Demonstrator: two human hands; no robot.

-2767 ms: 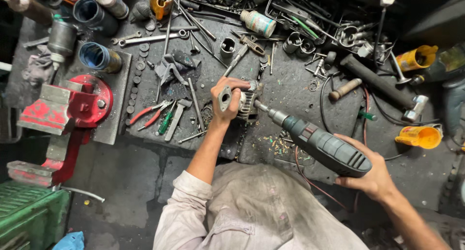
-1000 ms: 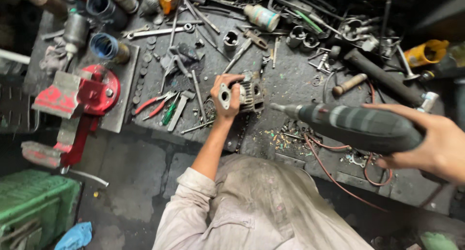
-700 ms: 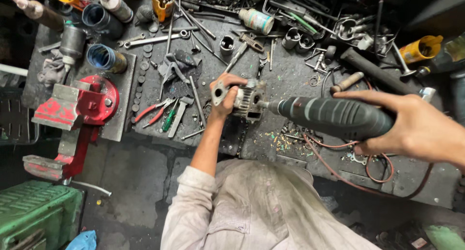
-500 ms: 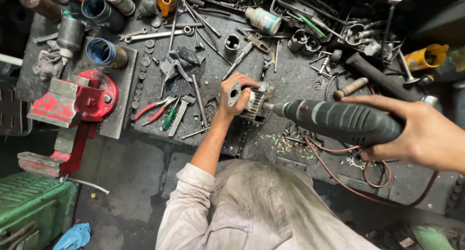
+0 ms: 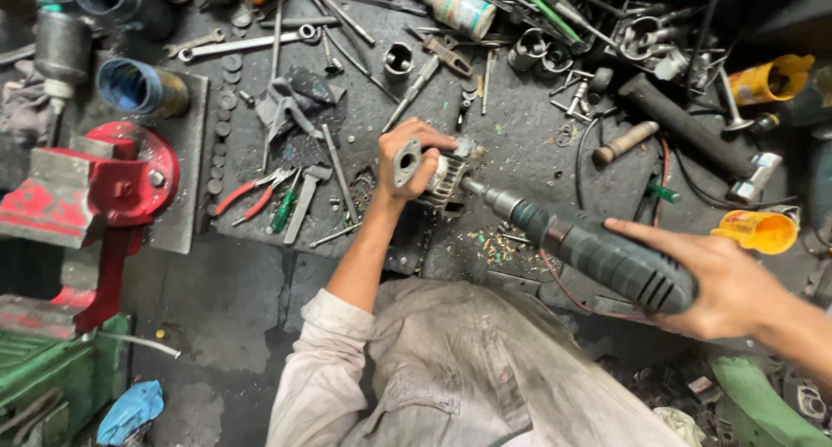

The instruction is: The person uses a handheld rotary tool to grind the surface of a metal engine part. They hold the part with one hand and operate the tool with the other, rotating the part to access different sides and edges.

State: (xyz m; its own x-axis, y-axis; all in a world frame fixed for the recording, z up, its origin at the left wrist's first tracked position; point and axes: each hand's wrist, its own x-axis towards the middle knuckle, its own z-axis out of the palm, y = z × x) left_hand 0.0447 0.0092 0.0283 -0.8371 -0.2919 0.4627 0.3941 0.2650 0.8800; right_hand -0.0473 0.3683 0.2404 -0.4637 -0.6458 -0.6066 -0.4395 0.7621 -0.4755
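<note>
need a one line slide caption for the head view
Left hand steadies a small metal motor part on a cluttered workbench while the right hand presses a power drill into it.

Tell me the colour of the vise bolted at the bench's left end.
Red, with worn grey metal on its jaws: the vise shows clearly in the head view.

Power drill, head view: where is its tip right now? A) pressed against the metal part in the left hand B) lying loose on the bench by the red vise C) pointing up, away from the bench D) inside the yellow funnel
A. The right hand grips the power drill, and its tip meets the metal part that the left hand clasps on the bench.
</note>
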